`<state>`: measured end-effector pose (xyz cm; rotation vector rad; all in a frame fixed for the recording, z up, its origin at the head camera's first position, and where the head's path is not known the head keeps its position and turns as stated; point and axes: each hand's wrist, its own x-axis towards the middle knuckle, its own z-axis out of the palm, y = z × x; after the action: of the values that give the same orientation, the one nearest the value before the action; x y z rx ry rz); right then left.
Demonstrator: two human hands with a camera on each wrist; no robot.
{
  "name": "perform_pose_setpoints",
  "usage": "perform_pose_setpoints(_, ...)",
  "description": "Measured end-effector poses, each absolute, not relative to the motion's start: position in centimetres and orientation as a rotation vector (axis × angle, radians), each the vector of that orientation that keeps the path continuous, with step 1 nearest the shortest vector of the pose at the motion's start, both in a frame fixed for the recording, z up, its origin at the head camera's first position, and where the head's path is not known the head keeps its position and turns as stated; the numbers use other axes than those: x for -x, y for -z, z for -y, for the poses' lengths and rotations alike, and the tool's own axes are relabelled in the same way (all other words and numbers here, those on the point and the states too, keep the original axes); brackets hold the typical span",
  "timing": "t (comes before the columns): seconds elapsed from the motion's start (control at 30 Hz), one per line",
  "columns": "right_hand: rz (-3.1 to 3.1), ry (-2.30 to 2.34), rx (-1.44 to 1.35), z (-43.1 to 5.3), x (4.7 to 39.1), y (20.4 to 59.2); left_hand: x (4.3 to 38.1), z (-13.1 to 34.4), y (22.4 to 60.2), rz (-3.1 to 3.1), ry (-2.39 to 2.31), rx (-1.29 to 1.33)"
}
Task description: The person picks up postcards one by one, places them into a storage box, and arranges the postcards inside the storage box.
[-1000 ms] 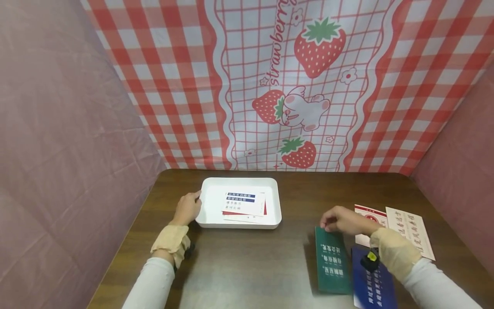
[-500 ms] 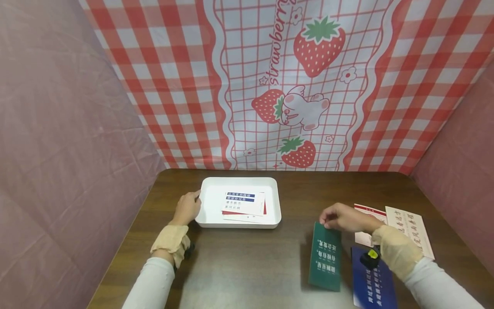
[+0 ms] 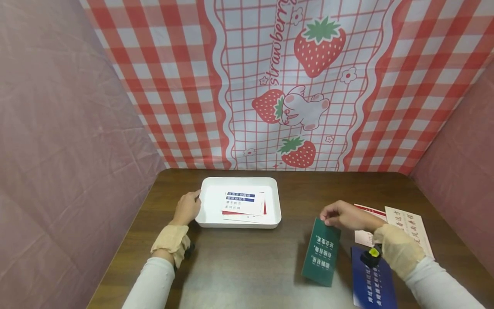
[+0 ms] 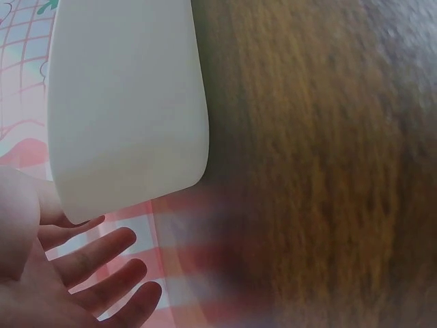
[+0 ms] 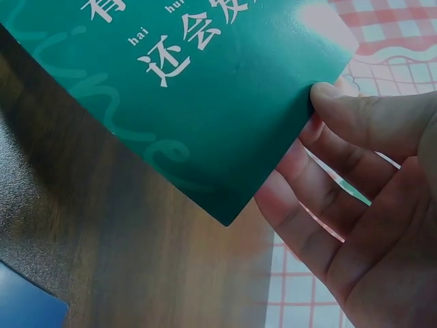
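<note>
My right hand (image 3: 339, 214) pinches a green card (image 3: 321, 253) with white Chinese characters by its far edge. In the right wrist view the thumb lies on the printed face of the green card (image 5: 205, 137), with the fingers behind it. The card hangs tilted above the table. At the left end of a white rectangular tray (image 3: 210, 214), my left hand (image 3: 188, 209) holds the rim. The left wrist view has thumb and forefinger at the corner of the tray (image 4: 130, 102), the other fingers spread loosely. Inside the tray lies a small stack of cards (image 3: 245, 206).
On the right of the wooden table (image 3: 231, 266) lie a blue card (image 3: 372, 283), a cream card (image 3: 411, 227) and a red-and-white card (image 3: 362, 238), the last partly hidden by my right hand. A red checked strawberry cloth (image 3: 247, 86) hangs behind the table.
My right hand has lifted the green card off the table beside the blue card, and its near end has swung left. The left hand and the tray have stayed put.
</note>
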<state>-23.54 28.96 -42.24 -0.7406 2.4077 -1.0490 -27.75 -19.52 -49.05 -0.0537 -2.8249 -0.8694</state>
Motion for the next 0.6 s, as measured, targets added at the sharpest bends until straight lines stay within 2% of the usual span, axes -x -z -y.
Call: perform_pose_setpoints(0.6, -2.466, 1.028, 0.661, -28.83, 23.73, 42.14, 27.71, 19.61, 49.14, 2.803, 0.873, 0.070)
